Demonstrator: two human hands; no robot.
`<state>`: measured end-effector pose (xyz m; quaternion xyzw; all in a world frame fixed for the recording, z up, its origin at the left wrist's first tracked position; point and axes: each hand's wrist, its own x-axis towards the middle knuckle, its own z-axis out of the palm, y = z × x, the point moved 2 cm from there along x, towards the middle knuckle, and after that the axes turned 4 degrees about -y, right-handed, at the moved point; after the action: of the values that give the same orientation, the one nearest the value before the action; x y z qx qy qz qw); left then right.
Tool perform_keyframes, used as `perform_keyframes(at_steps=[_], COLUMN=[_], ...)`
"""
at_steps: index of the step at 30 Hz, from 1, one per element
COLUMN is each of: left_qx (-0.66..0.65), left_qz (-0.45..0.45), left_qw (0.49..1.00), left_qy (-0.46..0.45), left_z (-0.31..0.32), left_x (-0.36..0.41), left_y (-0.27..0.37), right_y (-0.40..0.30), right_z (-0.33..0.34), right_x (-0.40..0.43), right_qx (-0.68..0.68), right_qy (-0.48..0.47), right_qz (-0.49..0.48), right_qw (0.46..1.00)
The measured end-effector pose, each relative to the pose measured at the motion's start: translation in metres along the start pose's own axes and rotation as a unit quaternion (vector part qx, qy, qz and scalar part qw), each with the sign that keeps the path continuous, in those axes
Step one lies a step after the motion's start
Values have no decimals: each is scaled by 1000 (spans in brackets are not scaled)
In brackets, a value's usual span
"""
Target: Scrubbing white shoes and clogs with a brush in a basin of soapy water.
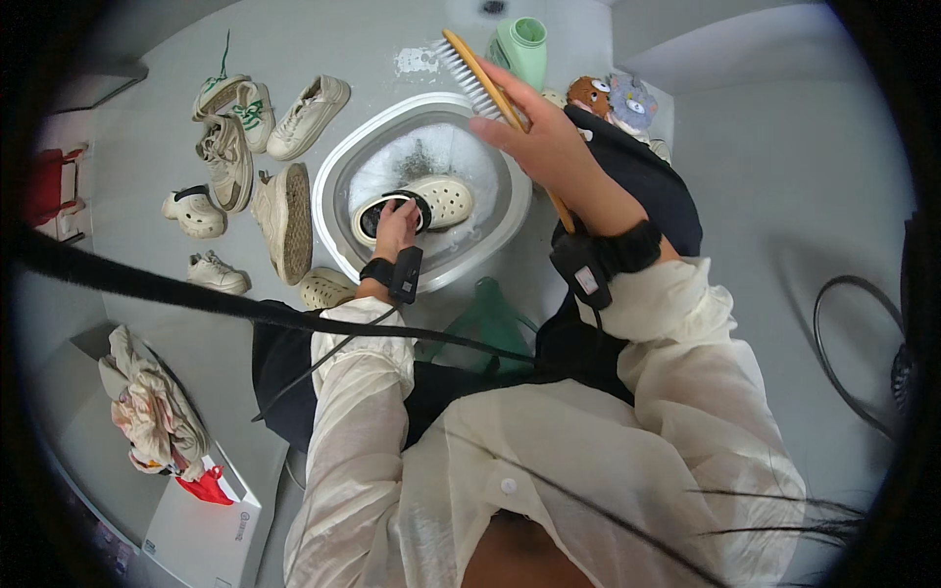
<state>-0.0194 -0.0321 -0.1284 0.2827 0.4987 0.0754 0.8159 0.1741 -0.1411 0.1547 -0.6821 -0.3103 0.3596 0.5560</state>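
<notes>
A white plastic basin point(327, 213) holds soapy water with a dark patch of dirt. Inside it lies a cream perforated clog point(446, 201) with a dark strap. My left hand point(397, 224) reaches into the opening of that clog or of a second one point(365, 222) overlapping it; its fingertips rest on the black inside, and whether they grip is unclear. Above the basin's right rim my right hand point(533, 125) holds a wooden scrub brush point(481, 77), its pale bristles facing left. The brush's long handle passes beneath my hand towards the wrist.
Left of the basin stand several off-white sneakers point(309, 117) and another cream clog point(195, 213). An uncapped green bottle point(520, 51) is behind the basin, with plush toys point(632, 103) to its right. A green plastic object point(485, 323) sits between the knees. Clothes point(154, 411) lie at lower left.
</notes>
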Motion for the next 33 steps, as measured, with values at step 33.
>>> perform_keyframes(at_steps=[33], left_qx=[621], left_qz=[-73], left_qw=[766], left_qy=[146], left_z=[65], left_x=[67], left_y=[-16], right_y=[-1], right_z=[-23], right_x=[4], right_qx=[68], right_qy=[-37], right_qz=[82], right_qw=[994])
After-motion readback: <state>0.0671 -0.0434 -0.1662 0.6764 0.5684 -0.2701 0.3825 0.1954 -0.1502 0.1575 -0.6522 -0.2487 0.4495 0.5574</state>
